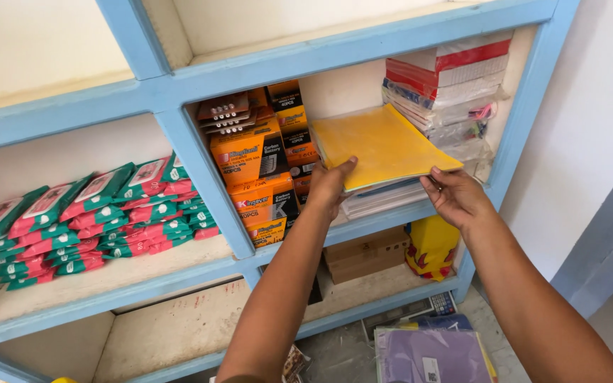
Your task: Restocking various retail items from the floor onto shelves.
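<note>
Both hands, left (329, 186) and right (454, 196), gripped the yellow folder (381, 145) half onto the shelf (384, 213) stack. Next, likely: push in, square up.

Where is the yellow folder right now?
In the head view, the yellow folder is in the middle-right shelf cubby, atop a stack, held by both hands, between the orange battery boxes and the red-and-white packs.

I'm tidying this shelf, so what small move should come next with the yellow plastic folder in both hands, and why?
Probably slide the yellow plastic folder further in. Left hand and right hand hold its near edge, and it overhangs the stack of clear sleeves, tilted.
</note>
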